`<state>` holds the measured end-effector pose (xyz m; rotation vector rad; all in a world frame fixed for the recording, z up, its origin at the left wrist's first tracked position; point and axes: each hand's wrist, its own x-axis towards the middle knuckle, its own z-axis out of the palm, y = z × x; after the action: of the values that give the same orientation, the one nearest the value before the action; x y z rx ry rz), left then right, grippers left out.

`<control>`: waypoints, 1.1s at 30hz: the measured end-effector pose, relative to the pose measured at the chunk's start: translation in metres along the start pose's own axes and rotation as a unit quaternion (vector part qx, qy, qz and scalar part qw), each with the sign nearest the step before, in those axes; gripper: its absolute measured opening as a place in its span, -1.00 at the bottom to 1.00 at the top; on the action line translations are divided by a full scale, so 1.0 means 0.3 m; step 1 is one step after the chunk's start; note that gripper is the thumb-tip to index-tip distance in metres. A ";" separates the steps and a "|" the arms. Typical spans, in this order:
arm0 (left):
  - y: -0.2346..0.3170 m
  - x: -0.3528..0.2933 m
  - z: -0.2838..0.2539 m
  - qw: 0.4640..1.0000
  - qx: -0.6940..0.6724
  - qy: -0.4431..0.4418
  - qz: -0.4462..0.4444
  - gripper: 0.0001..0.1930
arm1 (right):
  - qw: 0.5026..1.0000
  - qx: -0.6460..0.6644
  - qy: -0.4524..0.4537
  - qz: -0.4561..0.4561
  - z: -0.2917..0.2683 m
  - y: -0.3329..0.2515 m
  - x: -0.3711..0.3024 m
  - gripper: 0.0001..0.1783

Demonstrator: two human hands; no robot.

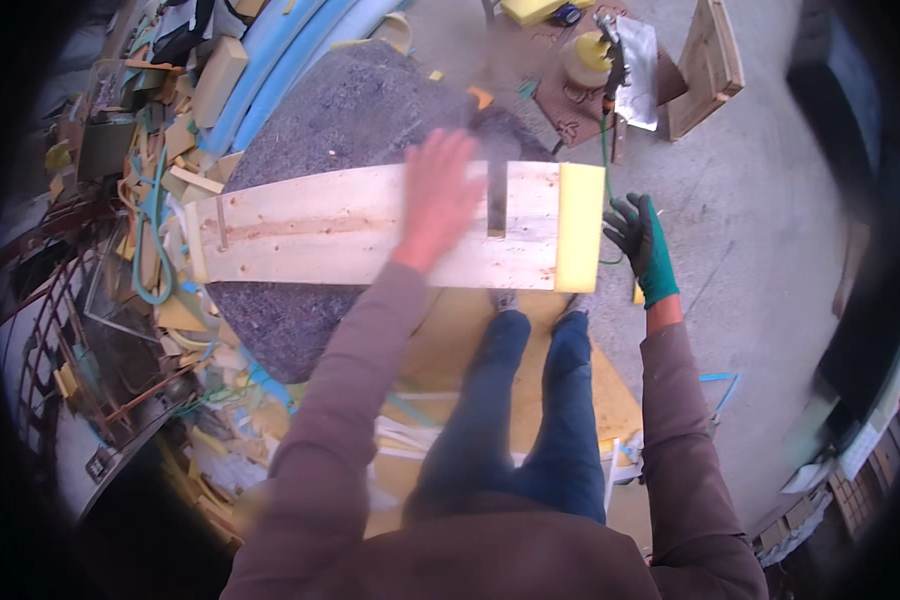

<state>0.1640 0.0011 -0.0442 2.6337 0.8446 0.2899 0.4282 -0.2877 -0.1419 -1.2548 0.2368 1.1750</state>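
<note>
A long pale wooden board (310,225) lies crosswise in front of me, with a dark slot near its right part. A yellow foam strip (579,228) runs along its right end, and a thin pale strip (195,242) edges its left end. My bare left hand (438,198) is over the middle of the board, fingers stretched out and blurred by motion; whether it touches the wood I cannot tell. To the right of the foam strip, apart from it, my right hand (646,245) wears a green glove with a dark palm. Its fingers are apart and hold nothing visible.
Dark grey felt-like padding (305,130) lies under the board. Foam and wood scraps (185,310) heap up at left, beside blue foam tubes (290,60). Beyond the board at right are a spray gun (613,65), a yellowish container (585,62), a green hose (604,160) and a wooden frame (708,70).
</note>
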 end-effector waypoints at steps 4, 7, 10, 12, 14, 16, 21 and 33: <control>-0.248 -0.041 -0.236 0.989 0.080 -0.105 -0.070 -0.28 | 0.994 -0.097 -0.043 -0.013 0.003 -0.039 -0.097 -0.24; -0.361 -0.002 -0.332 0.969 0.046 -0.229 -0.086 -0.23 | 0.980 -0.184 -0.071 0.000 0.089 -0.015 -0.124 -0.30; -0.392 0.070 -0.342 0.961 0.048 -0.269 -0.043 -0.27 | 0.971 -0.178 -0.161 -0.017 0.174 0.022 -0.111 -0.31; -0.389 0.092 -0.345 0.952 0.059 -0.297 -0.039 -0.27 | 0.981 -0.135 -0.140 0.014 0.212 0.032 -0.102 -0.33; -0.381 0.111 -0.354 0.948 0.079 -0.306 -0.044 -0.24 | 0.985 -0.091 -0.143 0.026 0.235 0.024 -0.101 -0.33; -0.372 0.148 -0.355 0.936 0.093 -0.338 -0.045 -0.24 | 0.981 -0.119 -0.146 0.038 0.246 0.003 -0.109 -0.31; -0.333 0.185 -0.432 0.911 0.086 -0.403 -0.017 -0.25 | 0.978 -0.137 -0.153 0.038 0.236 -0.043 -0.190 -0.14; -0.208 -0.275 -0.858 0.926 0.069 -0.366 -0.060 -0.66 | 0.933 -0.301 -0.173 -0.098 0.185 -0.013 -0.452 -0.11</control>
<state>-0.0112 0.0698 0.1596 2.4788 0.7585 -0.7669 0.3467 -0.3165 -0.0235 -1.5197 -0.5419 1.3151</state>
